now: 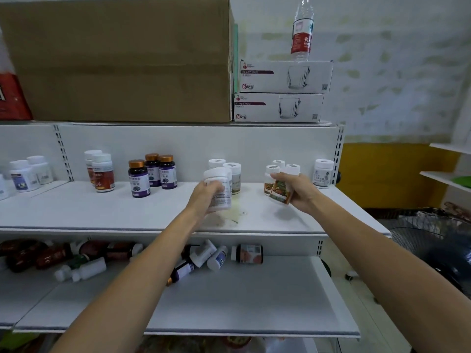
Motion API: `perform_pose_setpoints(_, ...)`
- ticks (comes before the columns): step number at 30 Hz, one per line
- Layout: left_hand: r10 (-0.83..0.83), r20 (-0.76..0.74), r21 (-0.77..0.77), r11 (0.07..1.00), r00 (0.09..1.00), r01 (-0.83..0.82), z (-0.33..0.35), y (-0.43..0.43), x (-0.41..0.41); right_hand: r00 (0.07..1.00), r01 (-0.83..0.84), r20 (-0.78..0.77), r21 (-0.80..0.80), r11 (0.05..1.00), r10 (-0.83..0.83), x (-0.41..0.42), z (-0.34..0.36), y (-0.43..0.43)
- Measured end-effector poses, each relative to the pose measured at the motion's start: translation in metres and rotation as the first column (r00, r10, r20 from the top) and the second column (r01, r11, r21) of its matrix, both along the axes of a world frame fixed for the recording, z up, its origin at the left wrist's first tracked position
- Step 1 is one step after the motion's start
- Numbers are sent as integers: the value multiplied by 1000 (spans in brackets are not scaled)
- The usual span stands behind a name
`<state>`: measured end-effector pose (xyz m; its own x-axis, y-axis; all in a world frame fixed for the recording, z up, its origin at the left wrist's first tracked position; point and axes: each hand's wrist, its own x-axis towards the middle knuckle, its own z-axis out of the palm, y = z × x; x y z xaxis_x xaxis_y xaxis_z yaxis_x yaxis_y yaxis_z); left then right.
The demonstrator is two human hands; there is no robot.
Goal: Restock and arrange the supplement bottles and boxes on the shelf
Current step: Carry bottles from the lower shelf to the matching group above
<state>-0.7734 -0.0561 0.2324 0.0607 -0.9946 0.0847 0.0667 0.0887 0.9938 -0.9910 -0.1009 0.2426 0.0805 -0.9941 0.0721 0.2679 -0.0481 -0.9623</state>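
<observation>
Two cap-up bottles gripped: white bottle [219,186] near-upright in left hand [207,194], orange-labelled bottle [281,191] tilted in right hand [300,191].

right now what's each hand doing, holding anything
left hand: holding a white bottle just above the shelf.
right hand: holding an orange-label bottle, tilted.
</observation>
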Motion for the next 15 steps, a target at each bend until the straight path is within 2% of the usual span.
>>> perform_pose_setpoints(1, 63, 132, -29, 998, 989, -59, -4, -6, -1, 997, 30, -69, -19, 999, -31, -1, -1, -4)
perform_pose_setpoints(3, 220, 360, -124, 975, 907, -187, -10, -14, -2, 950, 126, -274, -105, 986, -151, -3, -4, -10)
perform_pose_setpoints(5, 370, 480, -251, 927, 796, -279, -17, -22, -2, 849, 223, -428, -242, 944, -310, -4, -8, -17)
perform_pose_setpoints(7, 468, 525, -336, 881, 711, -332, -24, -29, -2, 753, 281, -489, -366, 887, -440, -5, -15, -24)
perform_pose_setpoints(9, 509, 555, -346, 860, 658, -374, -30, -36, -2, 693, 297, -504, -452, 841, -516, -5, -22, -28)
perform_pose_setpoints(12, 502, 567, -314, 864, 653, -392, -31, -42, -4, 664, 239, -515, -542, 806, -543, -3, -30, -34)
perform_pose_setpoints(15, 481, 577, -301, 877, 661, -375, -29, -45, -5, 637, 174, -564, -560, 810, -527, 0, -30, -35)
